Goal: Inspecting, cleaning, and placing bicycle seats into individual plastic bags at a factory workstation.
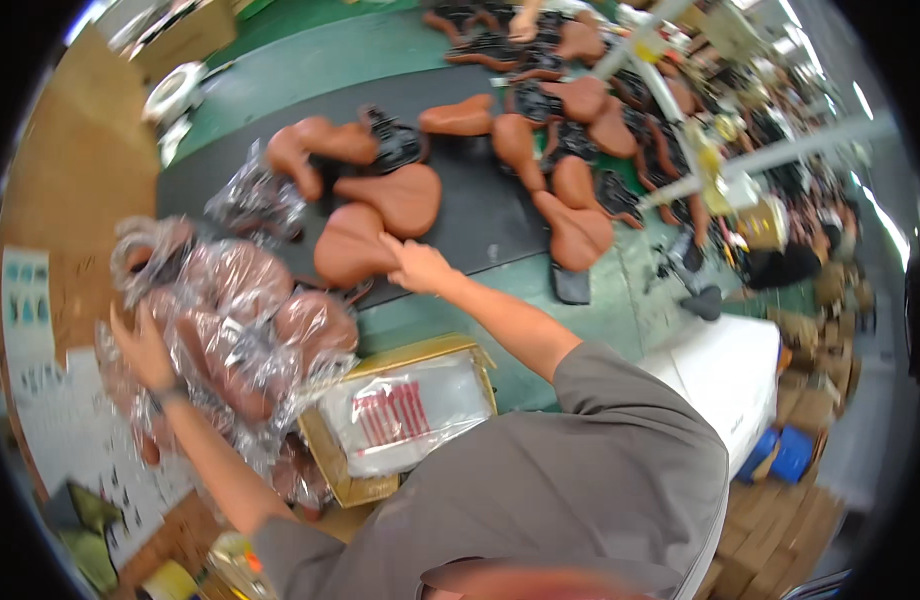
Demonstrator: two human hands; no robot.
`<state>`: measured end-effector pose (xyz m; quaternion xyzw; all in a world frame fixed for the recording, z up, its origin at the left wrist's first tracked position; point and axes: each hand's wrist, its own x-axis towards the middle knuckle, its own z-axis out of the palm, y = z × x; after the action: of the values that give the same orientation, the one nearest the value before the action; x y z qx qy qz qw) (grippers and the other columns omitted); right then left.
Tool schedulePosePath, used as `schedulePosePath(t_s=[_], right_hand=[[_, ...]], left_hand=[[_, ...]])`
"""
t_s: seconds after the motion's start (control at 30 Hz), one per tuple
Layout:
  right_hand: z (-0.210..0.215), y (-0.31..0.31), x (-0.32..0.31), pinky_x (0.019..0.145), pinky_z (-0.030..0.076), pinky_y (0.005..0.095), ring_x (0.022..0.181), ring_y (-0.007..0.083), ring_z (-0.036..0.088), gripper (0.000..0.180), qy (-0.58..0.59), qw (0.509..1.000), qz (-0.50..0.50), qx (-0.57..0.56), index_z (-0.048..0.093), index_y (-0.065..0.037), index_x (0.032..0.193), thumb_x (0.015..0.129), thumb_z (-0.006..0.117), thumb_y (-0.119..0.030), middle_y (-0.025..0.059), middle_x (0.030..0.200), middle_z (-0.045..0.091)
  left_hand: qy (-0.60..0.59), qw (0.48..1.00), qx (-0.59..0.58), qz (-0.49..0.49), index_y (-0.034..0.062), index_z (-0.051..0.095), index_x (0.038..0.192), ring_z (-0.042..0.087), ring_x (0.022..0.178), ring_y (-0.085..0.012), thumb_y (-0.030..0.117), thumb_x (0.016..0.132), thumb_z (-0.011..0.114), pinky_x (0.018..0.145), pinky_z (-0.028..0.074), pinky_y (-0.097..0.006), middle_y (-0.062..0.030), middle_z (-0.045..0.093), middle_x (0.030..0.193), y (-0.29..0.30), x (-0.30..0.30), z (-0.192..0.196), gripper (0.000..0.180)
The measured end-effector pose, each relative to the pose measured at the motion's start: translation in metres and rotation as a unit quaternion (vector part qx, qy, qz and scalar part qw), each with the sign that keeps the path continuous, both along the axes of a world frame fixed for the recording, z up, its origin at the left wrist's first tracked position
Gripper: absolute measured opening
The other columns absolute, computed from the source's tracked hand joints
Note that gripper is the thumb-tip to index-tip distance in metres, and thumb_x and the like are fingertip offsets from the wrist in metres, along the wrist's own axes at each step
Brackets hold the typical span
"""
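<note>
The brown, smooth-skinned bicycle saddle (355,245) under the right hand (417,265) looks like a moulded shell with a padded leather-like cover: judged from its shape, it should be light, stiff through the body and slightly yielding on top. The skin looks slick, so a flat press could slide; the wide rear edge or the narrow nose seem the surest places to hold, with fingers hooked under the rim. It lies on the dark conveyor belt (480,215), at about 11 o'clock from the right hand, touching a second bare brown saddle (395,195) at its 1 o'clock. The right hand rests with fingers loosely spread on its rear edge, not closed around it.

The left hand (145,350) is open, fingers splayed, laid against the heap of brown saddles wrapped in clear crinkled plastic bags (235,320). Those bags should be slippery and rustling, likely to shift in a grip.

At 5 o'clock from the heap sits an open yellow cardboard box (380,480) holding flat clear bags with red print. More bare brown saddles (570,210) crowd the belt toward 1 o'clock, above the green table (580,310).
</note>
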<state>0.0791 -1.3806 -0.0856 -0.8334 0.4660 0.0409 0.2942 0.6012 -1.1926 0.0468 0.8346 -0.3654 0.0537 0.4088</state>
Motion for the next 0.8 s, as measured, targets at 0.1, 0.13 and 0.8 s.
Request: schedulePosePath(t_s=[0.1,0.13,0.8], right_hand=[[0.001,0.06,-0.079,0.098,0.059,0.056,0.113,0.0455,0.074,0.099,-0.192,0.981,-0.023,0.018,0.033,-0.017,0.177,0.095,0.085,-0.039,0.0255,0.123,0.073],[-0.017,0.078,-0.118,0.088,0.062,0.0517,0.102,0.0384,0.076,0.097,-0.286,0.957,-0.044,-0.005,0.033,-0.018,0.177,0.097,0.084,-0.04,0.0227,0.115,0.073],[0.016,0.331,-0.46,0.064,0.063,0.0318,0.081,0.0243,0.071,0.09,-0.482,0.211,-0.438,0.729,0.031,0.005,0.167,0.106,0.079,-0.04,0.0185,0.109,0.067]], left_hand=[[0.1,0.988,-0.108,-0.037,-0.0065,0.071,0.142,0.075,0.123,-0.0388,0.015,0.11,0.068,0.11,0.056,-0.044,-0.0262,0.077,0.133,0.09,-0.249,0.103,0.038],[-0.053,0.976,-0.071,-0.198,-0.0025,0.08,0.12,0.08,0.1,-0.0342,0.012,0.102,0.074,0.09,0.061,-0.042,-0.0198,0.083,0.109,0.127,-0.281,0.052,0.024],[0.403,0.908,0.094,-0.061,0.003,0.078,0.112,0.075,0.082,-0.0225,0.019,0.114,0.057,0.075,0.059,-0.038,-0.0113,0.078,0.096,0.233,-0.586,-0.269,0.026]])
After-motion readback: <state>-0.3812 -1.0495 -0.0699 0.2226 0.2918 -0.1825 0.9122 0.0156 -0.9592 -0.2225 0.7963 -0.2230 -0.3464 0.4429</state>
